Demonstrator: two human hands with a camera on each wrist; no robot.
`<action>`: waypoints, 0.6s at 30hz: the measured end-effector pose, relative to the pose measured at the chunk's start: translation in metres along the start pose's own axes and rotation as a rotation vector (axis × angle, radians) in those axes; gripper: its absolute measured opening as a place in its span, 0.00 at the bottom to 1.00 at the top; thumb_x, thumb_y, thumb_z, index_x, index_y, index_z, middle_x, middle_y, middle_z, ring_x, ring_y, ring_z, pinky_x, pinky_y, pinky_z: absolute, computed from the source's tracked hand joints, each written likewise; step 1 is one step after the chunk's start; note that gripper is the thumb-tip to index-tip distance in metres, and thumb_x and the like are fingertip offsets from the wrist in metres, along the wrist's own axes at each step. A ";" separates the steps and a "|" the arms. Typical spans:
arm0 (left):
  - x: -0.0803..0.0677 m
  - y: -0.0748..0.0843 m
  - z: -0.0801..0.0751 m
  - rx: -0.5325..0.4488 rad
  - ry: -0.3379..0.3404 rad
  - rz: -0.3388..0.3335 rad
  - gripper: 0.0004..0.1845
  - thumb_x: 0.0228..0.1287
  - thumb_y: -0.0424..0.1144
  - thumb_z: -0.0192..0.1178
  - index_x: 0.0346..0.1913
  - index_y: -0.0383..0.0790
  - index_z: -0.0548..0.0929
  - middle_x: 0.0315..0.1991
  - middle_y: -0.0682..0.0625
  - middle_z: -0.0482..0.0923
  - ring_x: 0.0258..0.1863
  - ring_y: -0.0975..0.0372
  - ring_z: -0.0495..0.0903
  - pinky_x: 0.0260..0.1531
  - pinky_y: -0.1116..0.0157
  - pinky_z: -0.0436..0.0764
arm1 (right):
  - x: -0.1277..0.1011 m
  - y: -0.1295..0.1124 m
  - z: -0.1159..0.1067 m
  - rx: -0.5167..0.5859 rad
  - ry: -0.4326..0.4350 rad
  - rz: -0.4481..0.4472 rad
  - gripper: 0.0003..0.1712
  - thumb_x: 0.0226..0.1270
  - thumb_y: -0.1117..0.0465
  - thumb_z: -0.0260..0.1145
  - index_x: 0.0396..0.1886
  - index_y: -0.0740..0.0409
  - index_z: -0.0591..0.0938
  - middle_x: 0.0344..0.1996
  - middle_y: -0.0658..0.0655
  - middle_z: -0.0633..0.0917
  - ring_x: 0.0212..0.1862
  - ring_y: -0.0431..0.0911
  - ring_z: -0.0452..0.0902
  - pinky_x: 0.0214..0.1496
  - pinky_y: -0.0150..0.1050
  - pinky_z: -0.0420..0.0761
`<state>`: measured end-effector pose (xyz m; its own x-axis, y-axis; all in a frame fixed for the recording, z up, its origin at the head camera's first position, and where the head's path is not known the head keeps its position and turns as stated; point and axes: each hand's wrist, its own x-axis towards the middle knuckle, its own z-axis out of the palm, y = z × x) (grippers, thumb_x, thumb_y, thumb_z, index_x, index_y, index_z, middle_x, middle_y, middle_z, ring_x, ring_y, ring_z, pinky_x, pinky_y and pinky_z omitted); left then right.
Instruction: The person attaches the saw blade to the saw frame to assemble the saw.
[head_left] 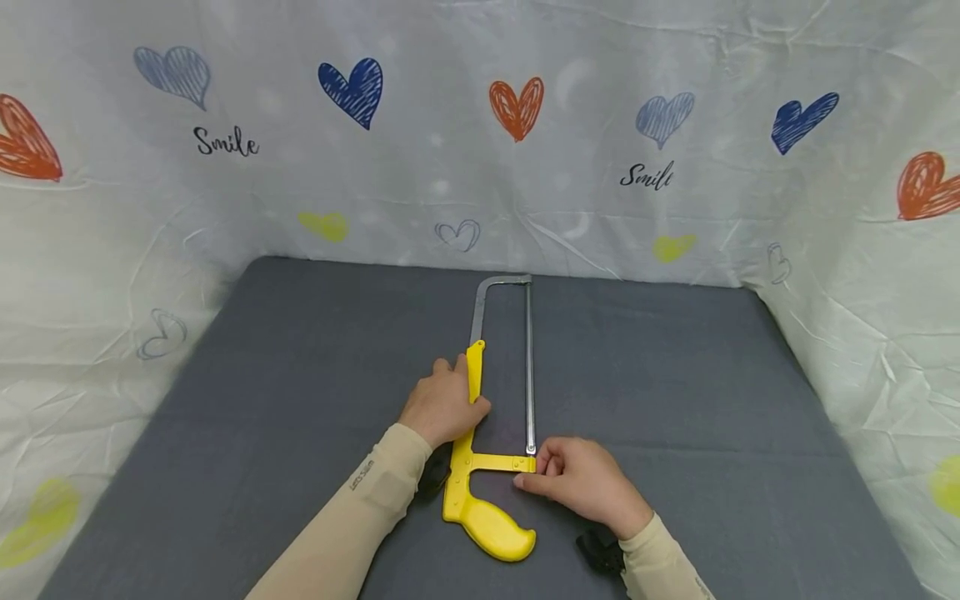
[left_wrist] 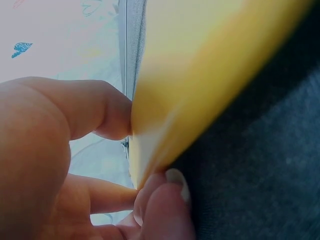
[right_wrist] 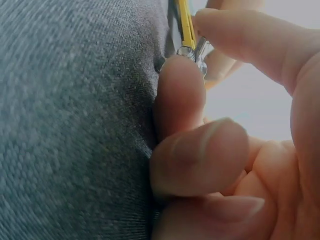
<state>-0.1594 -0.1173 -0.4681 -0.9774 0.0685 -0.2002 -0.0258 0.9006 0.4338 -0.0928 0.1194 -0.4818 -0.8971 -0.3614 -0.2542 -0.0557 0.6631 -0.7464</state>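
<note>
A hacksaw with a yellow handle (head_left: 495,529) and a grey metal front frame (head_left: 478,312) lies on the dark cloth, its blade (head_left: 529,367) on the right side. My left hand (head_left: 446,404) grips the yellow part of the frame, thumb on one side and fingers on the other; the left wrist view shows this yellow frame (left_wrist: 200,65) close up. At the end of the yellow crosspiece (head_left: 498,462), my right hand (head_left: 588,483) has its thumb and index finger on a small metal wing nut (right_wrist: 201,52). Fingertips partly hide the nut.
Dark grey cloth (head_left: 675,375) covers the table. White sheeting (head_left: 442,167) printed with hearts and words rises behind it and along both sides. A black wrist strap piece (head_left: 600,552) sits below the right hand.
</note>
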 end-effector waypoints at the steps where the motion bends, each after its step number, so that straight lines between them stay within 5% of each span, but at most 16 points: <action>1: 0.000 -0.001 0.000 0.001 0.000 0.002 0.47 0.71 0.49 0.64 0.85 0.29 0.59 0.66 0.29 0.73 0.32 0.49 0.80 0.41 0.52 0.88 | 0.000 0.000 0.001 -0.007 0.004 -0.003 0.20 0.62 0.39 0.80 0.26 0.45 0.83 0.13 0.43 0.73 0.17 0.39 0.64 0.21 0.33 0.62; 18: -0.001 -0.002 0.000 0.007 0.008 0.012 0.47 0.70 0.48 0.63 0.84 0.28 0.59 0.65 0.28 0.73 0.31 0.49 0.80 0.40 0.51 0.87 | 0.001 0.000 -0.002 0.006 -0.025 -0.016 0.17 0.65 0.44 0.78 0.26 0.45 0.84 0.15 0.43 0.78 0.18 0.38 0.67 0.22 0.33 0.65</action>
<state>-0.1585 -0.1191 -0.4684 -0.9793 0.0761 -0.1875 -0.0122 0.9026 0.4304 -0.0946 0.1208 -0.4810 -0.8849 -0.3882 -0.2572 -0.0674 0.6532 -0.7542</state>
